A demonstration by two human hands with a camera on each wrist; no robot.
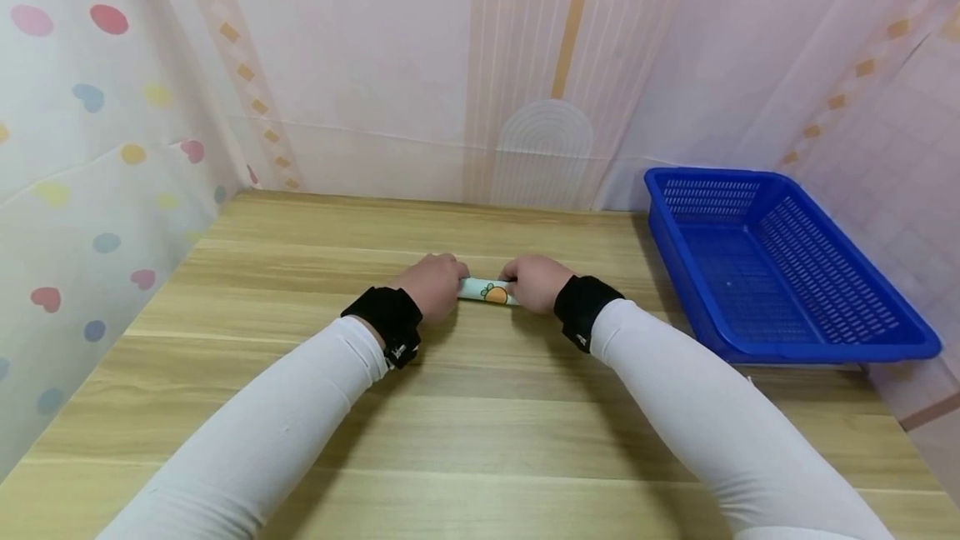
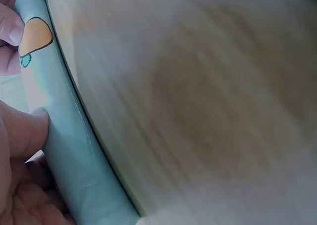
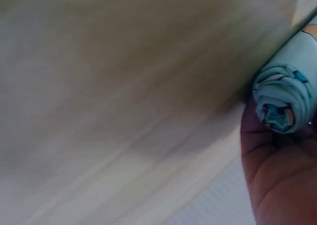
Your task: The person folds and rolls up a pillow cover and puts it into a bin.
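Observation:
A pale mint cloth rolled into a tight cylinder (image 1: 483, 291), printed with an orange fruit and green leaves, lies crosswise on the wooden table. My left hand (image 1: 435, 283) grips its left end. In the left wrist view, the thumb (image 2: 32, 131) presses along the side of the roll (image 2: 74, 150), and a stitched seam runs down it. At the right end, my right hand (image 1: 538, 280) holds the roll between thumb and fingers. The right wrist view shows the spiral layers at the roll's end (image 3: 283, 103), with fingers curled beneath. Both hands hide parts of the cloth.
A blue perforated plastic basket (image 1: 750, 273) stands at the table's right side, beyond the right forearm. Wood-grain tabletop (image 1: 480, 432) spreads around the hands. Patterned curtains (image 1: 360, 65) hang along the back and sides.

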